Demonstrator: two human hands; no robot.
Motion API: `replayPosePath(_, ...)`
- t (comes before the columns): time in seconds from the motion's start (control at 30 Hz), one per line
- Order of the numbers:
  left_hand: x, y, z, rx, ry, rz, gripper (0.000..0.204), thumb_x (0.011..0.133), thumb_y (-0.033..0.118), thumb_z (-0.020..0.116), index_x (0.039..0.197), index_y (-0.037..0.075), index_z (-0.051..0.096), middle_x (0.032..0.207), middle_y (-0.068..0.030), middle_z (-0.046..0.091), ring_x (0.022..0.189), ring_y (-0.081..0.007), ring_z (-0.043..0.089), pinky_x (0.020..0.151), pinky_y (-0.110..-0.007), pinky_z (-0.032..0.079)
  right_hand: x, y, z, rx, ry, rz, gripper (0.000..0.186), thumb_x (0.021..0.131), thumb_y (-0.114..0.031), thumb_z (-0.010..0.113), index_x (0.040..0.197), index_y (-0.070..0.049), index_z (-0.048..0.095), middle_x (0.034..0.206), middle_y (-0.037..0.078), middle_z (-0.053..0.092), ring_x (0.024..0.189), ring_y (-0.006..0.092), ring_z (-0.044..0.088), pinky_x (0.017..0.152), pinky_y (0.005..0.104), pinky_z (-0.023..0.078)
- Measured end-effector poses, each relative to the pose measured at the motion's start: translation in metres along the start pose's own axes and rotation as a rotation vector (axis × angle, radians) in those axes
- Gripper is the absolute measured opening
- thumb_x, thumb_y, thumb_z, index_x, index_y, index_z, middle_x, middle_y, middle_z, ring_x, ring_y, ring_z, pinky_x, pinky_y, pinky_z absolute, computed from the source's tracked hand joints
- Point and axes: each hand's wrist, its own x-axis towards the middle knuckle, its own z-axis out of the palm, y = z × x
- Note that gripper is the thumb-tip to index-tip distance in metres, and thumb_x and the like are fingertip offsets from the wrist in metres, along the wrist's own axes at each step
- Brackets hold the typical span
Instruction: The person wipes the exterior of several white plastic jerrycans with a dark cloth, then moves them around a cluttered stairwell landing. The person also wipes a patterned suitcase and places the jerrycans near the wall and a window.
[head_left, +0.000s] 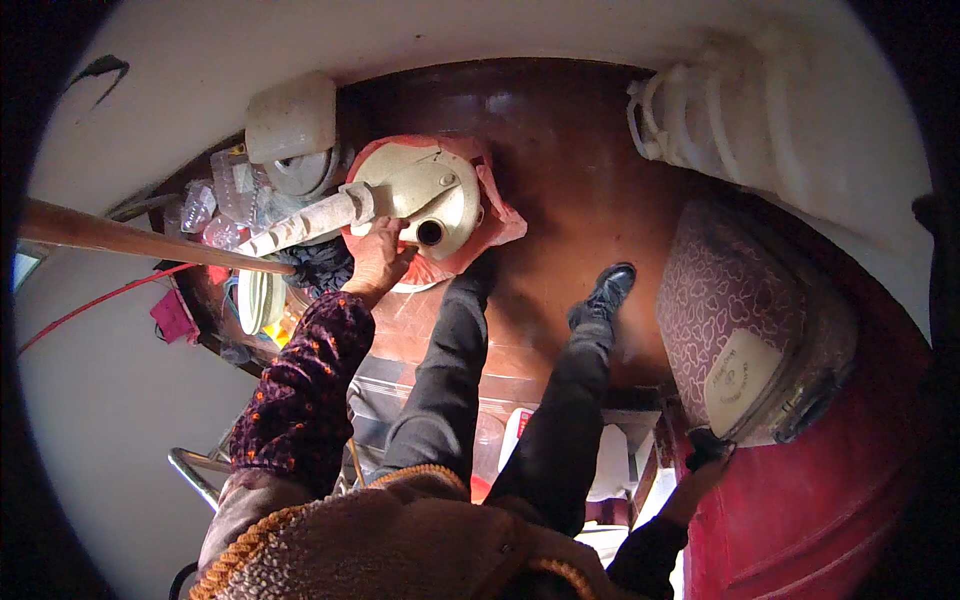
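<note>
My left hand [380,255] grips a cream plastic container [420,180] with a round dark opening, lying in a red plastic bag [500,210]. A long white piece [295,222] extends leftward from beside those fingers. At the lower right my right hand [708,460] is closed on a black handle or fitting at the bottom end of a large padded item [725,290] with a pink-and-grey pattern; its fingertips are partly hidden. My legs [440,380] stretch forward below the container, and my right boot [605,295] is on the brown floor [570,170].
Clutter of clear plastic packaging [200,205], a pale tub [290,120] and a dish [260,300] lines the left, crossed by a wooden pole [130,235]. White ribbed objects [710,120] stand upper right. A metal frame [195,470] is lower left; a red panel [790,510] lower right.
</note>
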Motion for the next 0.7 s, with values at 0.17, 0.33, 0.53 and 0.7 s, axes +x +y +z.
replayPosePath(0.17,-0.009,-0.001,0.036,-0.041,0.002,0.139,0.040,0.077,0.021,0.075,0.111,0.005,0.063,0.106,-0.0170,0.060,0.100,-0.0362,0.059,0.085,-0.044,0.049,-0.006,0.011,-0.010,0.075,0.060,-0.113,0.044,0.093,-0.035,0.055,0.125,-0.006,0.061,0.102,0.011,0.068,0.088,0.0239,0.064,0.077,0.0369,0.052)
replayPosePath(0.33,-0.043,-0.027,0.054,-0.336,0.285,-0.358,0.048,0.077,0.027,0.076,0.115,0.003,0.059,0.107,-0.0163,0.059,0.097,-0.0322,0.060,0.085,-0.041,0.049,-0.089,0.019,-0.012,-0.018,-0.408,-0.111,0.033,0.089,-0.023,0.058,0.112,0.000,0.065,0.098,0.009,0.067,0.089,0.0205,0.064,0.082,0.0341,0.051)
replayPosePath(0.53,-0.052,-0.061,0.058,0.034,0.245,-0.002,0.078,0.063,0.022,0.085,0.130,0.004,0.050,0.127,-0.0203,0.050,0.118,-0.0391,0.047,0.099,-0.046,0.042,-0.183,0.010,0.087,-0.460,-0.735,-0.414,0.027,0.089,-0.013,0.062,0.114,-0.003,0.065,0.109,0.015,0.067,0.100,0.0231,0.063,0.087,0.0350,0.049)
replayPosePath(0.7,-0.052,-0.095,0.041,0.367,-0.075,0.015,0.056,0.064,0.019,0.076,0.117,0.010,0.058,0.106,-0.0143,0.065,0.101,-0.0318,0.063,0.085,-0.049,0.047,-0.216,-0.021,0.149,-0.591,-0.851,-0.688,0.026,0.089,-0.016,0.062,0.113,-0.006,0.066,0.111,0.016,0.067,0.104,0.0304,0.064,0.092,0.0363,0.047)
